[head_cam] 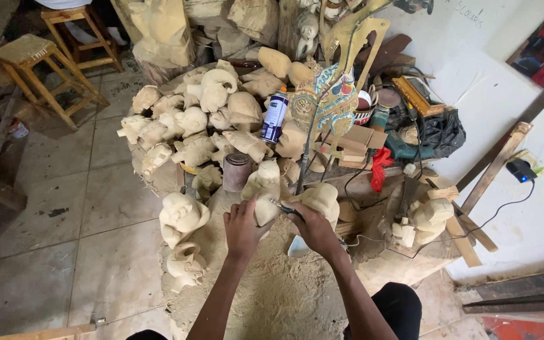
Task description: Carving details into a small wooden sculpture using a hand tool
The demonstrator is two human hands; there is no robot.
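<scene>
My left hand point(242, 228) grips a small pale wooden carving point(265, 208) and holds it upright over the sawdust-covered work surface point(272, 289). My right hand point(314, 228) holds a thin dark carving tool point(284, 208) whose metal tip touches the carving's right side. A larger unfinished wooden head point(322, 198) sits just behind my right hand. Another pale carved head point(182, 216) lies to the left of my left hand.
Several rough carved wooden heads point(190, 119) are heaped behind, with a blue-and-white spray can point(275, 115), a sandpaper roll point(237, 171) and a painted flat puppet point(328, 101). Wooden stools point(39, 63) stand at far left. Cables and a charger point(522, 170) lie at right.
</scene>
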